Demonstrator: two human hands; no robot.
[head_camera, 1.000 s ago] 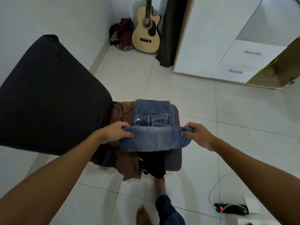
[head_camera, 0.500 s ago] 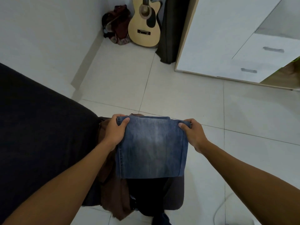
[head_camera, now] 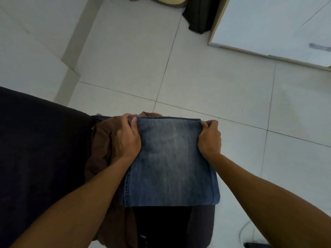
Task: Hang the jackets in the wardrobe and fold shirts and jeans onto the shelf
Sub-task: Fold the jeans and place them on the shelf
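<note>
Folded blue jeans (head_camera: 170, 161) lie as a flat rectangle on top of a pile of clothes on a dark stool. My left hand (head_camera: 126, 136) grips the far left corner of the jeans, fingers curled over the folded edge. At the far right corner my right hand (head_camera: 209, 138) holds the same edge. A brown garment (head_camera: 102, 151) lies under and to the left of the jeans, and a black garment (head_camera: 159, 226) hangs below their near edge.
A dark fabric-covered surface (head_camera: 39, 158) fills the left side. The white wardrobe (head_camera: 268, 27) with a drawer handle stands at the top right, a black cloth (head_camera: 200, 17) beside it. White tiled floor (head_camera: 197, 77) lies between. A white cable (head_camera: 247, 228) trails at the bottom right.
The lower part of the jeans was folded up over the waistband, and both hands moved to the far edge. The camera tilted down, so the guitar left the view.
</note>
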